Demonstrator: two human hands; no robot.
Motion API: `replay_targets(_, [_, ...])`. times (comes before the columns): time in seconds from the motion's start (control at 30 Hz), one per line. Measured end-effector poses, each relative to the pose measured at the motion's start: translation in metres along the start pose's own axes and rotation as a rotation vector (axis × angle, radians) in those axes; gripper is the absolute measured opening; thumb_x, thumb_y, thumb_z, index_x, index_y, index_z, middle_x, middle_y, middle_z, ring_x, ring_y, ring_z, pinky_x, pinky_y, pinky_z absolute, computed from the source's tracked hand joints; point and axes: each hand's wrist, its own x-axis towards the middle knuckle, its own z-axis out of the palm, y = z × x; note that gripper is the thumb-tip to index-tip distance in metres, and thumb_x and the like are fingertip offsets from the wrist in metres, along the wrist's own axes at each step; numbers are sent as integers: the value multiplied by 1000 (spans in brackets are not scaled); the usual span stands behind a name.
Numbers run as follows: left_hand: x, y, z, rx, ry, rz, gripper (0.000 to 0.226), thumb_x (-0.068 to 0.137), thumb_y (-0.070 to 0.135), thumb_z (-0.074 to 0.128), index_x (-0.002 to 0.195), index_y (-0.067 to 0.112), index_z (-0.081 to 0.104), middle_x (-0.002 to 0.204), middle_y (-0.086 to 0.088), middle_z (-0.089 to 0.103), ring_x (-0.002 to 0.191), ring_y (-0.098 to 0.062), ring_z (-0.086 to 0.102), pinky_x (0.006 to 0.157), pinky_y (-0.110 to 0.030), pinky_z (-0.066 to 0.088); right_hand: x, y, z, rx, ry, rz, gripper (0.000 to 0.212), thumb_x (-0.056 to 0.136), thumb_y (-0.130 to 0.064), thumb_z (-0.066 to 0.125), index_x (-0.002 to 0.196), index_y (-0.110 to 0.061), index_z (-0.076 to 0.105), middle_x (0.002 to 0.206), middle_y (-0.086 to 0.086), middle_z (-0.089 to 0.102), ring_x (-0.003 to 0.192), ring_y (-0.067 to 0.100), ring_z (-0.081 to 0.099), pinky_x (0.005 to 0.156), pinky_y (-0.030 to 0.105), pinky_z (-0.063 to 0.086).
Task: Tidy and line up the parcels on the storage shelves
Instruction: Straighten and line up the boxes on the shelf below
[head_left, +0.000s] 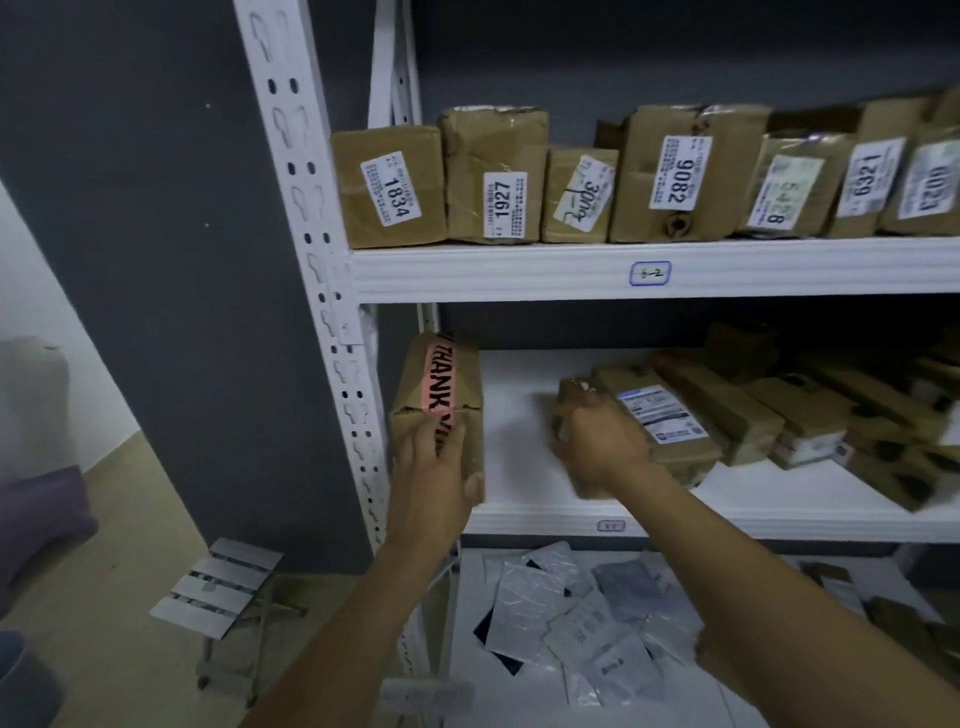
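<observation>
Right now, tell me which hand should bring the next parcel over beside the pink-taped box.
Probably right. The right hand grips the leftmost lying parcel on the middle shelf; the left hand is busy holding the pink-taped box upright.

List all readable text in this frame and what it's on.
"1834": label on leftmost top-shelf box
"1927": second box
"9082": fourth box
"6321": sixth box
"THANK": pink tape on the box in the left hand
Blurred: third box handwriting, remaining labels, shelf tag
</observation>
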Motion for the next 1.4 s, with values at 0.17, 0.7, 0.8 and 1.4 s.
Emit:
replay_targets(0.17, [22, 68, 38, -19, -43, 71, 55, 95, 39, 54, 145, 20, 41, 151, -5, 31, 139, -23, 28, 113, -36, 29, -6, 80, 5, -2, -81, 66, 46, 89, -41, 59, 129, -18, 55, 129, 9, 57, 113, 27, 54, 92, 36, 48])
replay_targets(0.7, [79, 199, 148, 17, -203, -393, 95, 78, 74, 52, 152, 26, 13, 147, -17, 23, 126, -33, 37, 98, -39, 40, -18, 222, 55, 72, -248, -139, 63, 93, -54, 43, 150, -41, 21, 162, 1, 9, 147, 26, 18, 116, 35, 24])
replay_targets(0.8, [78, 189, 144, -182, -155, -579, 93, 79, 61, 61, 150, 25, 14, 134, -16, 39, 118, -33, 45, 94, -40, 42, -23, 228, 60, 109, -199, -88, 67, 88, -66, 35, 149, -41, 25, 162, -1, 11, 146, 26, 21, 113, 35, 28])
replay_targets(1.4, [22, 115, 92, -1309, -328, -357, 75, 69, 1, 66, 136, 29, 46, 128, 1, 63, 115, -11, 60, 85, -29, 54, 4, 151, 29, 1408, -245, 161, 48, 80, -20, 76, 122, -27, 54, 111, -6, 69, 104, 12, 64, 84, 22, 51])
